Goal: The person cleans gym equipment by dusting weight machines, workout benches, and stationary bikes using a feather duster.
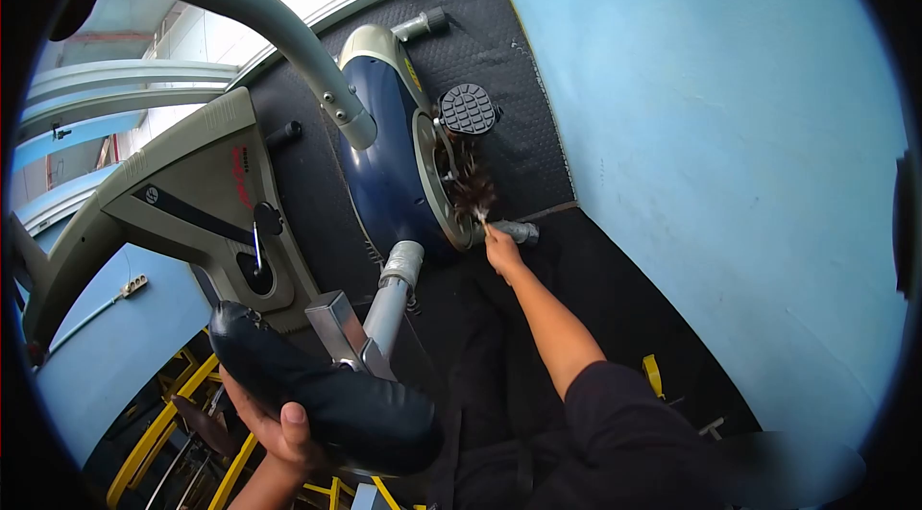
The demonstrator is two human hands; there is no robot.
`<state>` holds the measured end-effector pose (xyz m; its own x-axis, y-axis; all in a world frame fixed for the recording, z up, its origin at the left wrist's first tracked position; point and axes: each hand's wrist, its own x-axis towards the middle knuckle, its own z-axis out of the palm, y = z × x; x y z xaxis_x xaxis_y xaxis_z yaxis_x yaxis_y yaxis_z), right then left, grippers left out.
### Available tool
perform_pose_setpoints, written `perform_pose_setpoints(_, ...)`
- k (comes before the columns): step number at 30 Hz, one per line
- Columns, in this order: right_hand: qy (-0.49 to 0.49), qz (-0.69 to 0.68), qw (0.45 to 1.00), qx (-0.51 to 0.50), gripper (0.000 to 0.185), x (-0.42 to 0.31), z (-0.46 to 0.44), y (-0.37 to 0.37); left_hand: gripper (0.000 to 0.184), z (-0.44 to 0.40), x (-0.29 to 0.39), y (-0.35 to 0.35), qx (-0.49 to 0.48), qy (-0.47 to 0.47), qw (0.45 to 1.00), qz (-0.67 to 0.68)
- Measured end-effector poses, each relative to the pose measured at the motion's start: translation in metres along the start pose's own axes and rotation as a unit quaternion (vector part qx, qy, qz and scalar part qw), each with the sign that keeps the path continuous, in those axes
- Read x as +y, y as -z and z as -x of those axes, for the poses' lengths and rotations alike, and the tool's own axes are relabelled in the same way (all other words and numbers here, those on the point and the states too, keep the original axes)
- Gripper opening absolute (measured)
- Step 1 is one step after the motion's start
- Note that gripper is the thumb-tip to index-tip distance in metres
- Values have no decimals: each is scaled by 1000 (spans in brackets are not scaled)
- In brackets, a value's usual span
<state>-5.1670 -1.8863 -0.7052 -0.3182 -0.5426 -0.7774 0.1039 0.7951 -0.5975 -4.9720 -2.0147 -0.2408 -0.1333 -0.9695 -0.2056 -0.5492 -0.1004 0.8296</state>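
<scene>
My right hand (501, 253) is closed around the thin handle of a brown feather duster (473, 189). The duster's feathers lie against the side of a blue and grey exercise bike (386, 150), around the crank and below its black pedal (468, 109). At the lower left, my left hand (274, 433) grips the edge of the bike's black saddle (322, 395). Its thumb shows along the side, while some fingers are hidden beneath the saddle. Between saddle and housing runs a silver seat post (387, 303).
Another grey exercise bike (182, 198) stands close on the left, by the windows. A light blue wall (711, 87) rises on the right. Black textured matting (523, 159) covers the floor. Yellow metal frames (158, 424) show at the lower left, below a wall socket strip (134, 286).
</scene>
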Motion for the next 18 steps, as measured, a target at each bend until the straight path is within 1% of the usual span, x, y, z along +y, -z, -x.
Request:
perform_pose_setpoints(1, 30, 7, 1000, 2, 34, -6, -12, 3, 93, -2, 8, -1, -16, 14, 1000, 9)
perform_pose_setpoints(2, 30, 6, 1000, 4, 34, -3, -3, 1, 92, -4, 11, -1, -35, 30, 999, 16)
perform_pose_setpoints(4, -167, -19, 984, -58, 34, -9, 57, -2, 91, -4, 7, 1, -47, 26, 999, 8)
perform_pose_setpoints(6, -222, -26, 973, -52, 33, 21, 122, -13, 90, -10, 6, -2, -45, 2, 999, 15)
perform_pose_setpoints(7, -231, -99, 967, -32, 33, 30, 161, -15, 88, -13, 9, -3, -50, -11, 998, 20)
perform_pose_setpoints(8, -221, -99, 970, -10, 33, 21, 199, -13, 86, -13, 11, -4, -53, -23, 998, 23)
perform_pose_setpoints(9, -162, -154, 975, -8, 36, 26, 231, -15, 81, -10, 14, -7, -40, -32, 998, 47)
perform_pose_setpoints(10, -65, -150, 986, -12, 37, 38, 253, -14, 79, -11, 15, -6, -48, -40, 997, 54)
perform_pose_setpoints(11, -58, -144, 988, -11, 37, 38, 255, -11, 77, -12, 15, -5, -59, -49, 995, 61)
perform_pose_setpoints(12, 98, -14, 993, 71, 38, 34, 251, -6, 74, -13, 14, -5, -55, -83, 994, 45)
perform_pose_setpoints(13, 251, 118, 949, 150, 38, 30, 245, 4, 74, -13, 14, -6, -49, -89, 993, 55)
perform_pose_setpoints(14, 148, 95, 980, 93, 37, -4, 238, 26, 74, -13, 16, -4, -48, -99, 993, 32)
perform_pose_setpoints(15, 140, 148, 974, 95, 38, -32, 222, 45, 74, -12, 17, -3, -46, -109, 993, 5)
perform_pose_setpoints(16, 146, 182, 968, 89, 38, -62, 209, 64, 74, -9, 19, -3, -29, -115, 993, -13)
perform_pose_setpoints(17, 181, 237, 949, 105, 37, -69, 191, 76, 74, -6, 18, -1, -20, -117, 993, -11)
perform_pose_setpoints(18, 227, 264, 933, 93, 37, -84, 185, 84, 74, -5, 15, 1, -12, -119, 993, -11)
